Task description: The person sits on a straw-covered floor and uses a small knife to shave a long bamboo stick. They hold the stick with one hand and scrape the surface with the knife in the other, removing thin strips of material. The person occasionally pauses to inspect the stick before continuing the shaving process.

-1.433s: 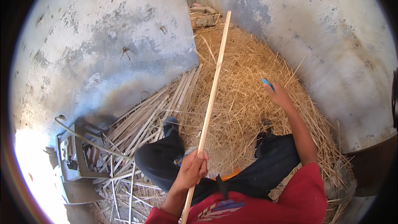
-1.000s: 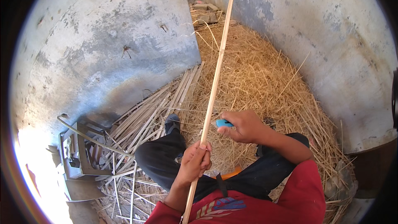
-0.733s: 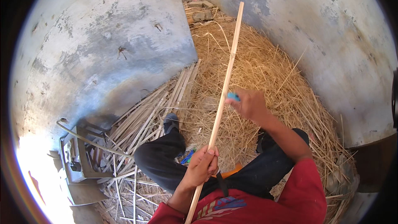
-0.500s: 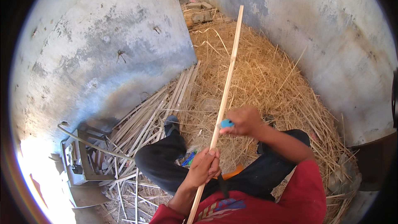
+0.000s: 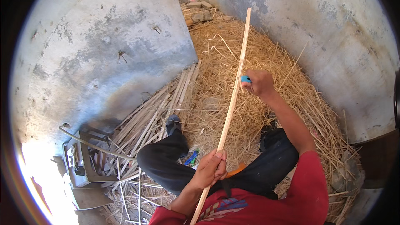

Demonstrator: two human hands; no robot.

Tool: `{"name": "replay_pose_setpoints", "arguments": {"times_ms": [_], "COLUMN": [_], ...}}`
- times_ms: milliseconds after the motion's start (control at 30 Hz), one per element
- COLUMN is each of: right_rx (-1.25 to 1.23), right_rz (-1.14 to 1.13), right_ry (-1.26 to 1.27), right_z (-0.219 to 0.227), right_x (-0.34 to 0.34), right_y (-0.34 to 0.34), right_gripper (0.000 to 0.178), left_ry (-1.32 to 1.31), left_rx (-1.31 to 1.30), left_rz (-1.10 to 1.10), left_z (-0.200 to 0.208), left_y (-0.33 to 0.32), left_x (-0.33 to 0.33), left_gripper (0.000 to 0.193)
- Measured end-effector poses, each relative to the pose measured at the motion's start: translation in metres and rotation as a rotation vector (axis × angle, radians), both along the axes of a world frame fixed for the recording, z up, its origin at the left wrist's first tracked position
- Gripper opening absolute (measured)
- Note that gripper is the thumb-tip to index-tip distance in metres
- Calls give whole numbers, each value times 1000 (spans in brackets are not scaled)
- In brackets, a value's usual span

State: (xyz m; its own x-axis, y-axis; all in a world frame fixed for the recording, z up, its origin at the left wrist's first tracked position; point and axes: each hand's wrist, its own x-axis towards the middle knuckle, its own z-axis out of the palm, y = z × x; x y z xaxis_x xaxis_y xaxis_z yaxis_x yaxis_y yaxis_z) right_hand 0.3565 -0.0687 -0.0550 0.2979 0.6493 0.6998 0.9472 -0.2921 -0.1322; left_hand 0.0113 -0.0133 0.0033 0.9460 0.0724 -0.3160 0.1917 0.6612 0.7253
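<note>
A long pale wooden strip point(image 5: 232, 105), bamboo-like, runs up from my lap and leans slightly right at its far end. My left hand point(image 5: 211, 168) is wrapped round its lower part. Farther up, my right hand point(image 5: 261, 82) is closed on a small blue-handled tool point(image 5: 246, 79), held against the strip's right side. Its blade is hidden, so the exact kind does not show. A thin curled shaving hangs off the strip beside the tool. More thin shavings point(image 5: 222, 43) stick out to the left of the strip's upper half.
Straw-like shavings point(image 5: 287, 96) cover the floor ahead and to the right. Many long strips point(image 5: 143, 112) lie piled at the left. A wooden frame-like box point(image 5: 85, 156) with a bent pole stands far left. Worn walls point(image 5: 112, 37) enclose the corner; bricks point(image 5: 201, 16) lie at the back.
My right hand has moved the blue-handled tool away from me, up along the strip. The strip's far end has shifted slightly right. My left hand keeps its hold, slightly farther right.
</note>
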Motion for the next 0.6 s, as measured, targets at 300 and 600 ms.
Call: {"name": "replay_pose_setpoints", "arguments": {"times_ms": [300,600], "right_rx": [-104,-20], "right_rz": [-50,333], "right_ry": [-122,1345], "right_z": [-18,-7], "right_x": [64,17], "right_y": [7,8], "right_gripper": [69,68], "left_ry": [7,38], "left_rx": [116,190], "left_rz": [33,-7], "left_z": [-17,-7], "left_y": [0,3], "left_x": [8,5], "left_gripper": [27,28]}}
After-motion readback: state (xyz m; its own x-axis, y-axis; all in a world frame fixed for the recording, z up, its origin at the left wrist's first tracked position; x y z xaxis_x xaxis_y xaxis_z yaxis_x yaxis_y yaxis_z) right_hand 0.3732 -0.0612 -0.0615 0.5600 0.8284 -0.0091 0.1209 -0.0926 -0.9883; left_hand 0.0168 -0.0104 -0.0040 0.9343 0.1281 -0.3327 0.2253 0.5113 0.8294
